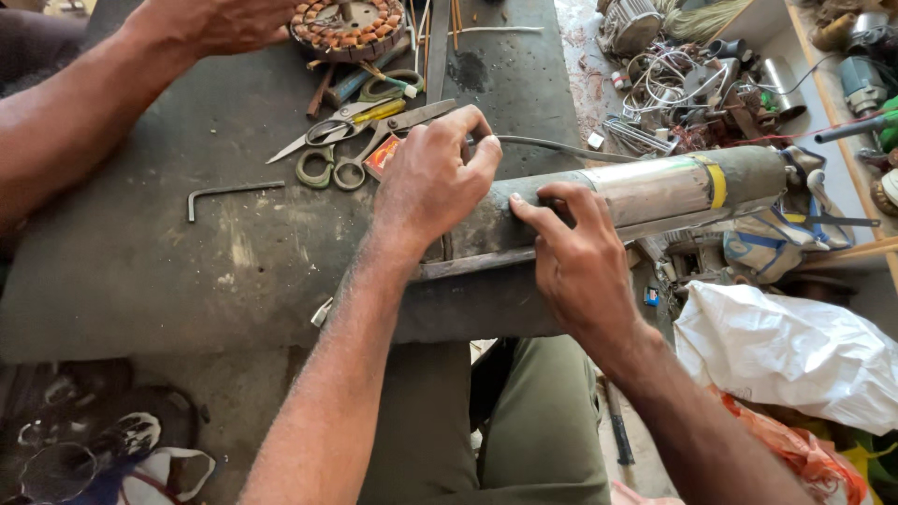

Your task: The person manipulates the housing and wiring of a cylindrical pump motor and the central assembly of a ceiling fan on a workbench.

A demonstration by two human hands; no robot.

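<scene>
A long metal cylinder [645, 192], silver with a yellow band, lies across the dark workbench [140, 271] edge, its near end hidden under both hands. The left hand [432, 182] curls over that end, fingers closed on it; the right hand [572, 252] presses on the body, fingers spread. Scissors [351, 140] lie just beyond. Another person's hand [220, 23], cut off at the top, touches a copper-wound stator [348, 26].

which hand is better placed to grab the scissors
Left. The left hand rests on the pump cylinder right beside the scissors; the right hand grips the cylinder farther away.
</scene>
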